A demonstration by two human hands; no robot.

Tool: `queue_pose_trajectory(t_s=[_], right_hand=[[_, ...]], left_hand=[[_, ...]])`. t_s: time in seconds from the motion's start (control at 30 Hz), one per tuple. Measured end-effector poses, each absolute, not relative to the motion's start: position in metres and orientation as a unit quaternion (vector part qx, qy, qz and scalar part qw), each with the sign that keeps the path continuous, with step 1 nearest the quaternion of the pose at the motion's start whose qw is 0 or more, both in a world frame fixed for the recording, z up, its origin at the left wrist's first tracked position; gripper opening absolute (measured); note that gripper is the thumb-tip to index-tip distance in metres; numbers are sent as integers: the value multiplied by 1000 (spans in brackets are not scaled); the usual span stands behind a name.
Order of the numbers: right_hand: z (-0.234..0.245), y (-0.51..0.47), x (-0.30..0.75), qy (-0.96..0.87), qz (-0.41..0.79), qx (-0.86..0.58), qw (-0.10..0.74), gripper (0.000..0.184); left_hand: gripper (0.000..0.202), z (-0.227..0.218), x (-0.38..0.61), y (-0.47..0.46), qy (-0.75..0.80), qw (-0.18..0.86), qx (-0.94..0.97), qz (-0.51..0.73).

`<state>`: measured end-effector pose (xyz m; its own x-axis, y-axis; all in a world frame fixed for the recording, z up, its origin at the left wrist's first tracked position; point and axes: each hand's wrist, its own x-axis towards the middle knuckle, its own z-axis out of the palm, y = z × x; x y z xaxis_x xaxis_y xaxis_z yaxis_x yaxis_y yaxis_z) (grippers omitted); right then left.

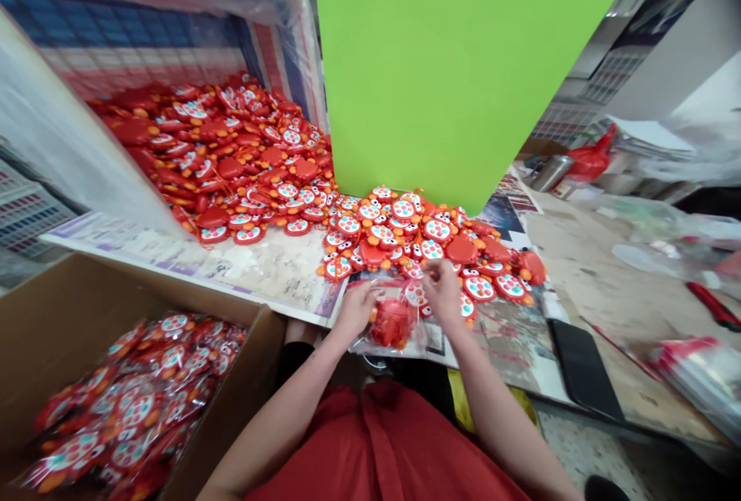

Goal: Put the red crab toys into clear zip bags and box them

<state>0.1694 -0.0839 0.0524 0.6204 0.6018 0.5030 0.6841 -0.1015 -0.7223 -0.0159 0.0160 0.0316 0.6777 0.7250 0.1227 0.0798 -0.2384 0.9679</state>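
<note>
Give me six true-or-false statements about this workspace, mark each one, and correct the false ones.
1. The cardboard box holds bagged toys. True.
2. The clear bag beside the left hand has nothing in it. False: something red is inside.
3. The green board stands behind the loose toys nearest the right hand. True.
4. Every loose toy lies with its dotted side up. False: some show a plain red side.
5. The black phone lies left of both hands. False: it lies to their right, on the table.
6. The crate holds toys too. True.
</note>
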Motion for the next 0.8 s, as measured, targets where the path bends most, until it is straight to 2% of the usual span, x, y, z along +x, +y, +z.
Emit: queue_pose_trajectory(t_s=[0.1, 0.2, 0.33, 0.4, 0.47, 0.53, 0.63, 0.73, 0.8], right_hand=[[38, -141, 231, -320, -89, -809, 484, 17], [18, -208, 277, -206, -145, -886, 389, 25], [2, -265, 288, -325, -130, -920, 178, 29], [4, -267, 276, -331, -173, -916, 148, 38], [14, -254, 259, -309, -217, -901, 213, 39], [28, -227, 237, -327, -192, -867, 322, 34], [45, -177, 198, -422, -14, -797, 432, 33], [56, -132, 165, -466, 178, -719, 483, 37], [58, -114, 153, -466, 263, -673, 510, 34]], left_hand=[[19, 11, -20, 27, 336, 607, 660, 290], [19, -3, -24, 35, 371, 630, 614, 298], [32, -1, -27, 39, 387, 664, 573, 284], [37, 7, -28, 39, 373, 692, 556, 269], [41, 16, -30, 38, 352, 719, 541, 258], [42, 26, -32, 36, 336, 735, 535, 246], [45, 42, -34, 31, 317, 754, 533, 216], [49, 55, -35, 27, 297, 764, 536, 203], [48, 59, -37, 27, 291, 766, 536, 203]])
